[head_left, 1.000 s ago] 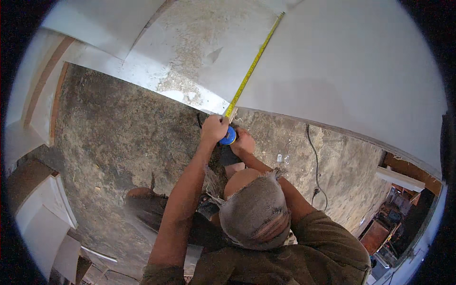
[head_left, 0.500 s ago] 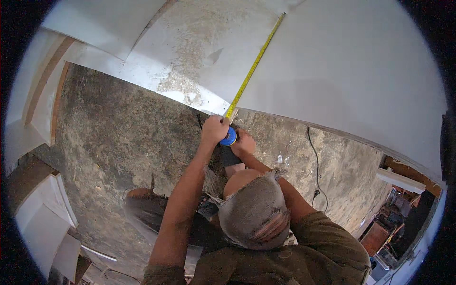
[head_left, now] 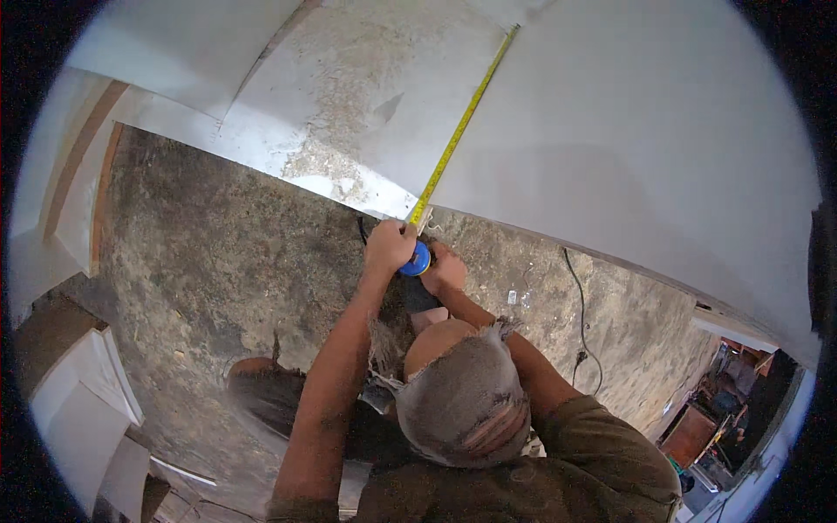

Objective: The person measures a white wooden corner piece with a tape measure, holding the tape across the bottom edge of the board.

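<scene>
A tape measure has a round blue case (head_left: 416,259) between my two hands. Its yellow blade (head_left: 462,126) is pulled out and runs away from me, up and to the right, across a large white panel (head_left: 558,157). My left hand (head_left: 390,245) is closed at the left of the case, its thumb by the blade where it crosses the panel's near edge. On the other side my right hand (head_left: 445,268) is closed around the case; some of its fingers are hidden.
Below the panels lies a stained concrete floor (head_left: 209,253). A black cable (head_left: 582,314) curves over it at the right. White boards with brown edges (head_left: 87,375) stand at the left. Cluttered items (head_left: 697,427) fill an opening at the lower right. My bent knees are under my arms.
The whole view has shifted slightly, and my hands with the tape case sit a little lower and farther left in it. The blade is still extended over the panel and my grip looks the same.
</scene>
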The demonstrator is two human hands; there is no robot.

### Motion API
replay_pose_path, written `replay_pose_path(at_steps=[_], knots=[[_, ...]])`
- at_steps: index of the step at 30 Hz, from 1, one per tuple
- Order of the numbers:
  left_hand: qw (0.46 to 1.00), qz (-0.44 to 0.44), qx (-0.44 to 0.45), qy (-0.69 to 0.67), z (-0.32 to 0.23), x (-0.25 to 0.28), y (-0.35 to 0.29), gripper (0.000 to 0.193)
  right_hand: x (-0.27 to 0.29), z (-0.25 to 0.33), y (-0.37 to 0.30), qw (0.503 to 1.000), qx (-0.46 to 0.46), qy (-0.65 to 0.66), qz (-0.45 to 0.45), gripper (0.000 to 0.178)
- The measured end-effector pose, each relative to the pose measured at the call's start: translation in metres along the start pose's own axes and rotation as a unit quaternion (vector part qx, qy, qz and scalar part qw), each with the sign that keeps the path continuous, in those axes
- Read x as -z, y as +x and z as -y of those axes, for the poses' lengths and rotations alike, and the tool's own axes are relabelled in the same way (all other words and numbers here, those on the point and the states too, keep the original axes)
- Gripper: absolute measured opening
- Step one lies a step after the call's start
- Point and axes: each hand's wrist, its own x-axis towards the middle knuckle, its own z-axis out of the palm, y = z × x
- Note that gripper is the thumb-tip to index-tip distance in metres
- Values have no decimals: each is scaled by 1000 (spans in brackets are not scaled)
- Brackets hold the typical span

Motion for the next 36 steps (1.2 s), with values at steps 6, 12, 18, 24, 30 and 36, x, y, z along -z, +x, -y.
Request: replay_pose_path(at_steps=[6, 12, 18, 24, 30, 36], knots=[[1000, -13, -13, 4, 3, -3, 2, 40, 3, 2, -1, 1000, -9, 19, 10, 35], [1000, -1, -7, -3, 4, -4, 4, 39, 2, 1, 0, 999, 3, 32, -8, 34], [1000, -8, -21, 1, 4, -3, 3, 39, 0, -1, 0, 1000, -2, 29, 7, 34], [1000, -9, -5, 16, -1, 0, 1, 39, 0, 1, 1, 1000, -7, -2, 2, 35], [1000, -5, -5, 8, -6, 5, 0, 39, 3, 4, 2, 1000, -17, 3, 1, 35], [1000, 5, 6, -10, -6, 5, -1, 38, 2, 4, 1, 1000, -8, 5, 2, 34]])
